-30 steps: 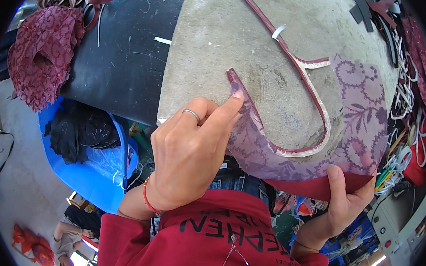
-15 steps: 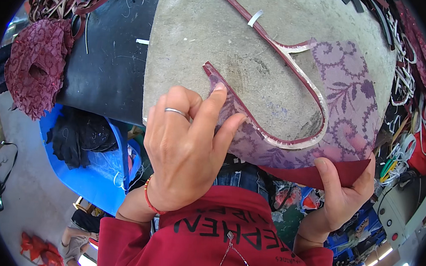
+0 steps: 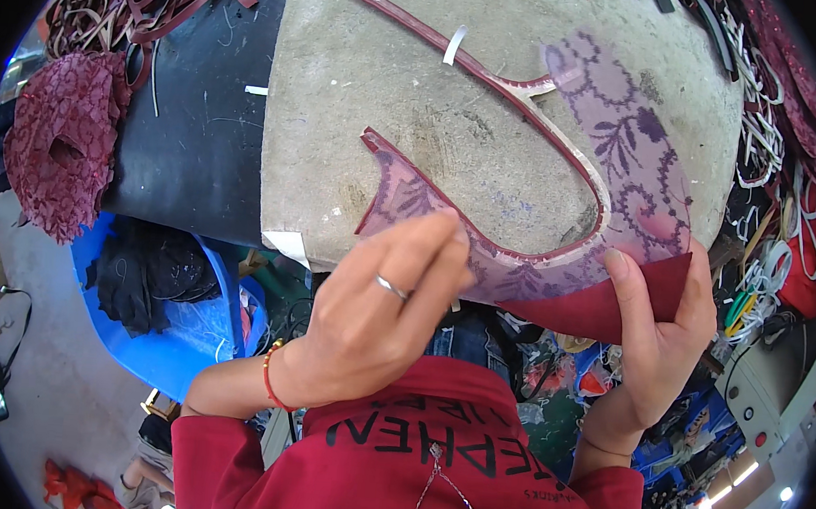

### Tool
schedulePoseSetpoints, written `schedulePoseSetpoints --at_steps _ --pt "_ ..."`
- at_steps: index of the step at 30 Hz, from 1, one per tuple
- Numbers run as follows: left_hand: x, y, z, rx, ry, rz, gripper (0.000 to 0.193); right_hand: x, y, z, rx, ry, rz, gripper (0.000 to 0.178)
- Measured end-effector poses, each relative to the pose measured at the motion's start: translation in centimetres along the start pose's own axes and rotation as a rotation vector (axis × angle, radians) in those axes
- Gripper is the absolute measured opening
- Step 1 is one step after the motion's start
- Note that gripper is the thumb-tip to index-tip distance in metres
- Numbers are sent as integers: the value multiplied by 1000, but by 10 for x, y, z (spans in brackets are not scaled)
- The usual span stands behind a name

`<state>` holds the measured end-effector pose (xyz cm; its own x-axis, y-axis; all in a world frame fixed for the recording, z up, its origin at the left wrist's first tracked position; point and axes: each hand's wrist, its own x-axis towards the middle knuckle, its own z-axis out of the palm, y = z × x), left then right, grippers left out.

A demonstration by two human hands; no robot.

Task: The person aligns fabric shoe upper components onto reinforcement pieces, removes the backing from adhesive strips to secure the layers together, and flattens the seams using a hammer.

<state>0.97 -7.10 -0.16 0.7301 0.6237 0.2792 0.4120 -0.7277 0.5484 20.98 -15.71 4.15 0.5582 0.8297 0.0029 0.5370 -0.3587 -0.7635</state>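
Note:
A purple lace shoe upper (image 3: 635, 185) with embroidered leaves curves in a U over the grey work slab, a dark red backing showing at its lower right. Dark red binding runs along its inner edge, next to a pale strip. My right hand (image 3: 654, 319) grips the lower right corner, thumb on top and some fingers behind, one showing through the mesh. At the inner edge on the left, my left hand (image 3: 381, 305) is closed, thumb and index finger pressed together on the binding. The fingers hide that stretch of edge. A long strap end points to the upper left.
A white tab (image 3: 455, 45) sticks up by the strap. Left of the grey slab (image 3: 322, 69) lies a black surface (image 3: 189, 135) with a maroon lace piece (image 3: 61, 140). A blue tub (image 3: 137, 340) holds dark cloth. Cords and strips (image 3: 761, 137) hang at the right.
The upper has shifted left, its strap tip now fully in view. My left hand has slid right along the inner edge, baring the left end, and its spread fingers have closed together.

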Motion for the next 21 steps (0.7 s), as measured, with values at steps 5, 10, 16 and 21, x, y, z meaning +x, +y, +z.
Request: schedulePoseSetpoints --at_steps 5,10,16,21 --pt "-11 5 -4 -4 -264 112 58 -1 1 3 11 -24 6 34" --pt "-16 13 7 78 -256 93 62 -2 1 3 -9 -33 62 35" --pt "-11 35 25 164 -190 31 63 -5 7 6 -2 -29 51 34" --pt "-14 30 27 235 -221 126 62 -11 14 4 -5 -19 50 30"
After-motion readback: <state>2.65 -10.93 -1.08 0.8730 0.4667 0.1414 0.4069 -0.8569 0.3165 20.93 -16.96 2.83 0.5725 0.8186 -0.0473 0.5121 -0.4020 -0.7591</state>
